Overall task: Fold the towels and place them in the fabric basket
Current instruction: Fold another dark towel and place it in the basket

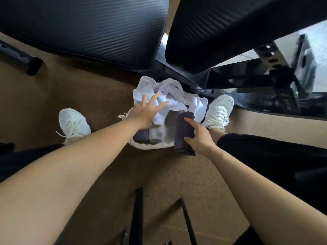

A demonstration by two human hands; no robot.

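A white fabric basket (150,146) sits on the floor between my feet. Inside it stand a folded dark purple towel (140,135) and a folded light grey towel (156,133). Loose white towels (174,99) are heaped over its far side. My left hand (146,112) lies flat on the white heap with fingers spread, holding nothing. My right hand (198,134) grips a folded dark purple towel (182,131) at the basket's right rim, partly inside it.
Two black padded bench cushions (85,30) (230,27) hang over the far side, with a black metal frame (247,82) to the right. My white shoes (73,123) (218,112) flank the basket. Brown carpet covers the floor, and thin black bars (137,214) lie near me.
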